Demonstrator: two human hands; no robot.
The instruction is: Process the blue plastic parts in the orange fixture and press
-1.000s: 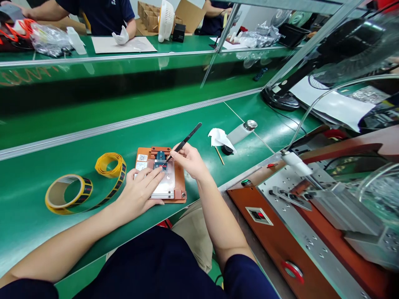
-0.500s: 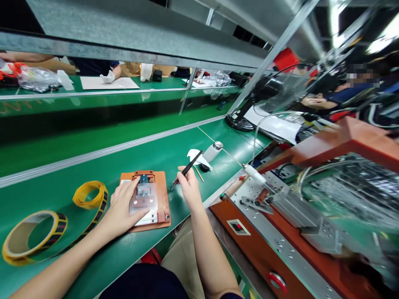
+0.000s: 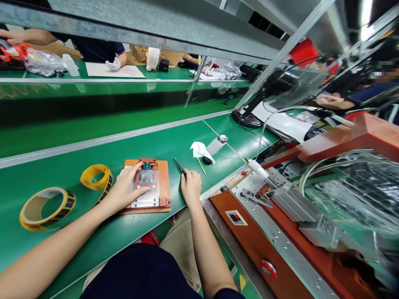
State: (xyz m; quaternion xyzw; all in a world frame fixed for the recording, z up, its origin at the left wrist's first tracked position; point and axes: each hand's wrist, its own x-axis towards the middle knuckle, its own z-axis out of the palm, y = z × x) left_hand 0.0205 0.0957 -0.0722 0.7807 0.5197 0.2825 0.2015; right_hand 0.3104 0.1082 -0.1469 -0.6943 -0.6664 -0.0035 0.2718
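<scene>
An orange-brown fixture [image 3: 163,182] lies on the green table, with a clear plate [image 3: 154,193] and a small dark part [image 3: 147,166] on it. Over the fixture's left side rests my left hand [image 3: 127,187], fingers apart, thumb across the clear plate. My right hand [image 3: 190,186] is just right of the fixture, low over the table, its fingers closed around black tweezers [image 3: 179,166] that point up and left. Left of my left hand are a roll of yellow tape [image 3: 95,177] with dark labels and a larger roll [image 3: 46,207].
A white bottle [image 3: 216,145], a white cloth [image 3: 199,149] and a thin stick [image 3: 201,166] lie beyond my right hand. To the right stands an orange machine [image 3: 258,249] with metal plates. Metal shelving crosses above. Other people work across the bench and at far right.
The tweezers have swung from pointing down-left to pointing up-left, lying lower in my right hand. My left hand stays on the fixture. The camera view has shifted slightly.
</scene>
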